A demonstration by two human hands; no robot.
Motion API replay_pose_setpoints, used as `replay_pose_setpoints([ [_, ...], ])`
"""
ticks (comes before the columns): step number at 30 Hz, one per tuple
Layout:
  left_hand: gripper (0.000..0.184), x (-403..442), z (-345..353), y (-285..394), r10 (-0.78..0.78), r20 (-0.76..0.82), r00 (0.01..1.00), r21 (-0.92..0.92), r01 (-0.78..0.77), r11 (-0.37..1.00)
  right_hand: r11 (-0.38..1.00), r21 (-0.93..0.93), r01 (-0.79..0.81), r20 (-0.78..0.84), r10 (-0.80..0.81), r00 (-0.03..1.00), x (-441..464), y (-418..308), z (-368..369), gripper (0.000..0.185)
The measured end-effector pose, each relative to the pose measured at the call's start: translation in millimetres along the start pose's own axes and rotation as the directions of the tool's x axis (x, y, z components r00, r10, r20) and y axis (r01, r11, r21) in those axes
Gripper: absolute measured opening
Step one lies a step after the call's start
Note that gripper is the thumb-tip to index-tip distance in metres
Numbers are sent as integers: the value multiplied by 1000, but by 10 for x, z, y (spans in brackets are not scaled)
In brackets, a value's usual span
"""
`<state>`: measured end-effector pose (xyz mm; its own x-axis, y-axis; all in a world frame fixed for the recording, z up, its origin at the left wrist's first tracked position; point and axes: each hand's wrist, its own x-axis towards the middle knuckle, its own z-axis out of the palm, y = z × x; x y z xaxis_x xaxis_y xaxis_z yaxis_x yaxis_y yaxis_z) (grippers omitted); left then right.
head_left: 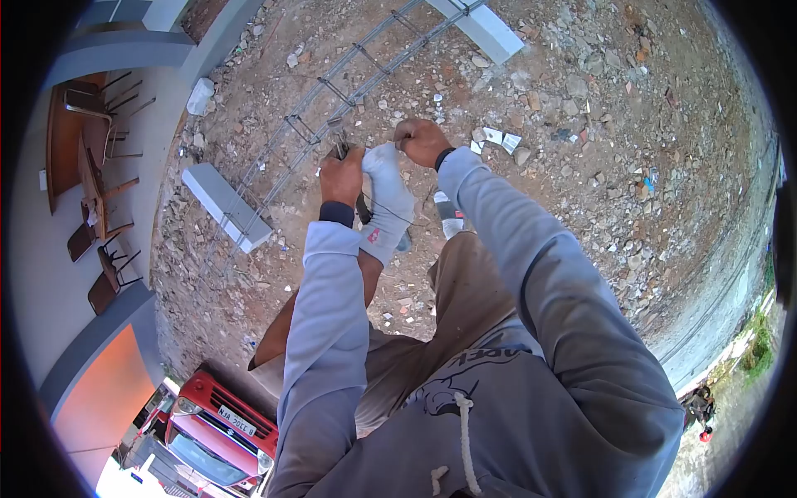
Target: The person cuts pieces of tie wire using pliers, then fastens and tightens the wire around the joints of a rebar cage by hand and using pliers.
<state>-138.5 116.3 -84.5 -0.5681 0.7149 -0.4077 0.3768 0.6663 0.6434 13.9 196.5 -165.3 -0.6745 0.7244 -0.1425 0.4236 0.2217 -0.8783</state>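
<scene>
My left hand (341, 177) is closed around a metal hand tool (339, 148), which looks like pincers; its tip points at the steel bar cage (355, 93). A dark piece below that hand may be the tool's handle. My right hand (423, 141) has its fingers pinched together beside the toe of my grey sock (385, 187). Whatever lies in those fingers is too small to make out. A thin dark wire (398, 214) curves across the sock from near my left hand. The cage's long bars run diagonally, with square stirrups between them.
Two pale concrete blocks (217, 199) (486, 35) support the cage. Rubble and broken tile (501, 139) cover the ground around my feet. Chairs (105, 282) and a wooden table (93, 178) stand on a porch at left. A red vehicle (217, 432) is parked lower left.
</scene>
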Motion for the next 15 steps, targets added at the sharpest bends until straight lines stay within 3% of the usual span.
replay_pose_setpoints([
  [1,41,0,3,3,60,14,998,-21,-60,998,1000,-7,-11,-65,11,998,5,-16,12,17],
  [2,41,-12,17,10,-3,4,1000,0,3,1000,996,72,-51,38,49,998,-50,-62,65,18],
  [4,39,1,46,52,-123,-28,992,31,124,992,976,138,-171,27,169,985,-117,-60,-14,19],
  [5,39,6,58,59,-113,-27,993,-43,112,993,957,176,-229,28,228,973,-127,-52,-43,19],
  [6,40,-39,54,89,-109,-20,994,-108,106,988,965,193,-180,-25,188,982,-145,62,39,19],
  [7,40,-84,56,88,-104,-10,995,-171,101,980,939,229,-258,-8,267,964,-206,81,130,20],
  [9,41,-108,59,88,-143,-17,990,-93,141,986,877,278,-393,27,401,915,-300,96,247,22],
  [12,41,-46,81,54,-156,-49,986,-18,156,988,646,543,-536,216,509,833,-537,58,357,24],
  [15,41,-55,130,-20,-146,-22,989,-36,146,989,692,553,-463,175,448,877,-689,68,364,25],
])
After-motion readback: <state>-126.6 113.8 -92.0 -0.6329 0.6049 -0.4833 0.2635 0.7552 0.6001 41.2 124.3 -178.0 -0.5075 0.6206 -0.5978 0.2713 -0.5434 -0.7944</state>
